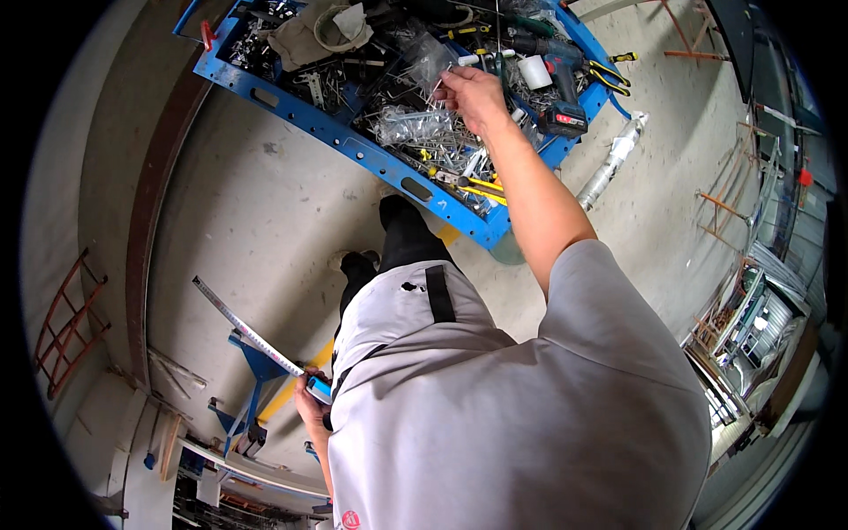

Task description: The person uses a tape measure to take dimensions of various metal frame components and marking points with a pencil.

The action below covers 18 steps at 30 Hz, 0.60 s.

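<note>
My right hand [474, 95] reaches over a blue metal cart [322, 131] filled with loose hardware. Its fingers are pinched together above a heap of screws and small metal parts [442, 132]; a thin bright sliver shows at the fingertips, too small to name. Beside those fingers lies a clear plastic bag [427, 58]. Low at my left side, my left hand [308, 403] grips a tape measure [319, 389] with a blue case. The tape's pale blade sticks out a good way toward the upper left, its end free in the air.
On the cart's right lie a cordless drill [564, 79], a white roll [533, 72], and yellow-handled pliers [609, 79]. More yellow-handled pliers [477, 187] rest near the front corner. A wrapped silvery tube [611, 163] is on the floor; a blue stand [256, 367] is behind the tape.
</note>
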Available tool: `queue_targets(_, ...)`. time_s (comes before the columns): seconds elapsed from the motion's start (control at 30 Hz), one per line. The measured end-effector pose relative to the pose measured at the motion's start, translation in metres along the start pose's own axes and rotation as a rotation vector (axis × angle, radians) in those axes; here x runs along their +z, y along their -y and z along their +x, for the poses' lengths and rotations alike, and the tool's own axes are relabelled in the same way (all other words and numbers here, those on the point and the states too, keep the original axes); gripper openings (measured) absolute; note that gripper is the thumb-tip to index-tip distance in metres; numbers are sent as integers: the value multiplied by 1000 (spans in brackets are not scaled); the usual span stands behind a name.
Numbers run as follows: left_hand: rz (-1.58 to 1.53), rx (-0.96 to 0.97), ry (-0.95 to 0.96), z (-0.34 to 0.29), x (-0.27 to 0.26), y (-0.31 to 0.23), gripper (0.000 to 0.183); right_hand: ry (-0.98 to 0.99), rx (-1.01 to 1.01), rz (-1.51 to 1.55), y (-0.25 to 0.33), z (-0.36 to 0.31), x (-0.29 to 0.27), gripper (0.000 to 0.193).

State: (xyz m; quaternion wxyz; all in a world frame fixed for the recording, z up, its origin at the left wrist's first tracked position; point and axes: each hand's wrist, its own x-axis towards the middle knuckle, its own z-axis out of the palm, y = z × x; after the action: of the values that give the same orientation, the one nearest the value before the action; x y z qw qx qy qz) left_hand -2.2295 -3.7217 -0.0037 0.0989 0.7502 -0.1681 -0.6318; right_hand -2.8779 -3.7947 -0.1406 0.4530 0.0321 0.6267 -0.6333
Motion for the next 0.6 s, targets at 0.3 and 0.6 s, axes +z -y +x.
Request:
queue_targets(0.3, 15, 54, 13, -4, -2, 0, 27, -255, -132, -1167, -23, -56, -20, 23)
queue_targets(0.6, 55, 67, -25, -16, 18, -16, 31, -65, -177, -1091, -55, -65, -27, 22)
